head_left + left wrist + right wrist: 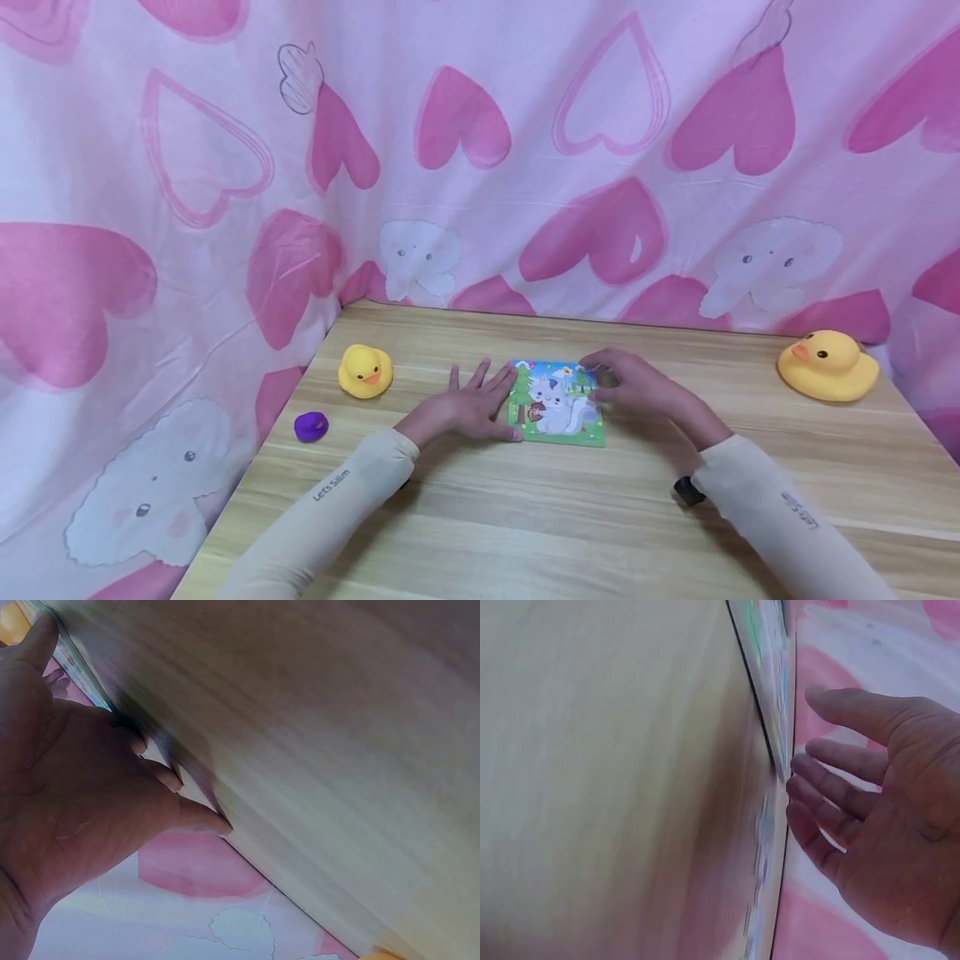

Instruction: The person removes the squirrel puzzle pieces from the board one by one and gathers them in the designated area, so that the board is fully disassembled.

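A flat square picture board (557, 417) lies on the wooden table, showing a white cartoon squirrel among green trees. My left hand (474, 410) spreads its fingers along the board's left side. Its thumb overlaps the lower left corner in the head view, and its index finger is at the upper left edge. On the other side, my right hand (640, 385) hovers by the upper right corner, fingers slightly bent and holding nothing. The right wrist view shows that hand (885, 802) with its palm bare, apart from the board's edge (761, 682).
Two yellow rubber ducks stand on the table (525, 525), a smaller one (365, 372) at the left and a bigger one (827, 367) at the far right. A small purple duck (311, 427) sits nearer on the left. A pink heart-patterned curtain (480, 192) hangs behind.
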A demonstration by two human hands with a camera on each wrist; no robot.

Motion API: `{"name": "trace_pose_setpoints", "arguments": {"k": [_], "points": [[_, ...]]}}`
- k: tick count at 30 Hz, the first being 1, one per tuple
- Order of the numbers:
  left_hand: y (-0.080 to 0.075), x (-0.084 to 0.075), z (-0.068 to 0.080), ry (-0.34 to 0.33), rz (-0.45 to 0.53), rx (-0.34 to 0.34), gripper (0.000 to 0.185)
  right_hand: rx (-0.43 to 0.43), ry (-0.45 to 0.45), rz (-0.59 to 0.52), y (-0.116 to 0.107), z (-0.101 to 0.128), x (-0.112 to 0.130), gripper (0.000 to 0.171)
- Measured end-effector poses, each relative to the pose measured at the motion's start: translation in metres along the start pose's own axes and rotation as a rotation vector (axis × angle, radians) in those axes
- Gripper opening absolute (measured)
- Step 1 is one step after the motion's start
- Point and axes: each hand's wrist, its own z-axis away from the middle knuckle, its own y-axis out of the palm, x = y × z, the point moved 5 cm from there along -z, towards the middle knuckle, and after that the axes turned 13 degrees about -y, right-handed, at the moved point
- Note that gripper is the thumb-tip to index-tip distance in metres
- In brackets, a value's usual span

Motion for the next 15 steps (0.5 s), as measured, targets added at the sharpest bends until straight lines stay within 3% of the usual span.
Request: {"name": "trace_pose_setpoints", "arguments": {"k": [15], "points": [[0.0,-0.001,-0.001,-0.006,-0.001,-0.006,0.113,0.079,0.084,0.119,0.011,-0.014,0.009,0.059]]}}
